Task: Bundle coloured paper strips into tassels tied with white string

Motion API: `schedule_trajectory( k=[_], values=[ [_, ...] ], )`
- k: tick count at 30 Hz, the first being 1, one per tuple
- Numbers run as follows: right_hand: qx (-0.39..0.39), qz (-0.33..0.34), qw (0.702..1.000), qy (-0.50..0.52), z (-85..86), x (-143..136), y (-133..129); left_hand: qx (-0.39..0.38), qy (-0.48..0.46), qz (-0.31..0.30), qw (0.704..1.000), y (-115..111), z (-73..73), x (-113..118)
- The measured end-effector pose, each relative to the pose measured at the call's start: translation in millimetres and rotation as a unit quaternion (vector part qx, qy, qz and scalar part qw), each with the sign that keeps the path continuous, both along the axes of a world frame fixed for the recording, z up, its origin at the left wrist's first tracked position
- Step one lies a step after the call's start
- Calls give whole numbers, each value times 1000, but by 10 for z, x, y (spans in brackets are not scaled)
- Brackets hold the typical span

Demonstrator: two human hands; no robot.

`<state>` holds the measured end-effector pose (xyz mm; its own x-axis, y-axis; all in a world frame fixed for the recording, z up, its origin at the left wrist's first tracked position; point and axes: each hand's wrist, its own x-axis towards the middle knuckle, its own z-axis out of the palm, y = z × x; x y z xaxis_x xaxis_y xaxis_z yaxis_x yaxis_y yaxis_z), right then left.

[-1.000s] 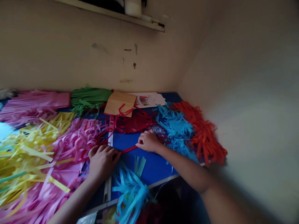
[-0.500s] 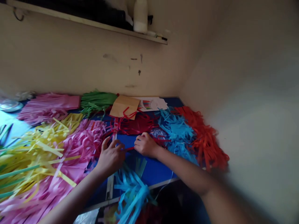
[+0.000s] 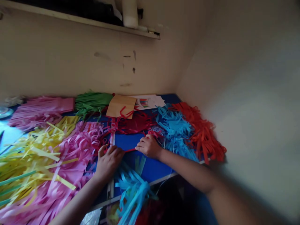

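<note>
A thin, twisted red paper strip [image 3: 130, 150] stretches between my two hands, just above the blue tabletop [image 3: 150, 170]. My left hand [image 3: 110, 159] pinches its left end, fingers bent over it. My right hand [image 3: 150, 146] has closed on the other end, with red fringe showing behind the knuckles. Beyond them lies a dark red fringed bundle [image 3: 138, 122]. A clear coil of thread [image 3: 157, 129] rests beside my right hand. Light blue fringe [image 3: 134, 195] hangs over the near table edge, below my hands.
Pink fringe [image 3: 83, 137] and yellow fringe [image 3: 42, 147] spread over the left. Green fringe [image 3: 93, 101], brown paper [image 3: 120, 106] and a printed sheet [image 3: 150, 101] lie along the wall. Blue fringe [image 3: 175, 125] and orange-red fringe [image 3: 202, 131] border the right wall. A shelf [image 3: 93, 22] hangs above.
The view has shifted slightly to the right. My left hand's fingers have settled lower and closed more tightly on the red strip; my right hand stays on it.
</note>
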<state>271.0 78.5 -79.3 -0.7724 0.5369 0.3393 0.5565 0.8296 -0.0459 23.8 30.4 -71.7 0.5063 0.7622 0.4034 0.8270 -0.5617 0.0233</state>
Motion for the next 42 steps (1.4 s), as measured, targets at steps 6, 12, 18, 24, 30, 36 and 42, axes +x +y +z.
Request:
schedule_trajectory(
  k=[6, 12, 18, 24, 30, 36, 42],
  values=[
    [-57, -47, 997, 30, -47, 138, 50, -17, -26, 9, 999, 15, -60, -60],
    [-137, -91, 985, 41, 0, 108, 70, -6, -61, 25, 998, 86, -105, -69],
    [-168, -113, 978, 44, 40, 69, 120, 9, -52, -7, 999, 73, -61, -107],
    [-174, -122, 976, 41, 64, 59, 129, 23, -43, -9, 999, 85, 10, -29],
    [-153, -121, 980, 47, 56, 53, 89, 38, -18, -1, 999, 136, 67, 19],
    [-10, -44, 996, 71, -16, 83, 23, 45, 4, -44, 998, 68, 44, 2],
    [51, -9, 998, 47, -1, 82, 10, 27, 10, -51, 998, 10, 49, 12]
  ],
)
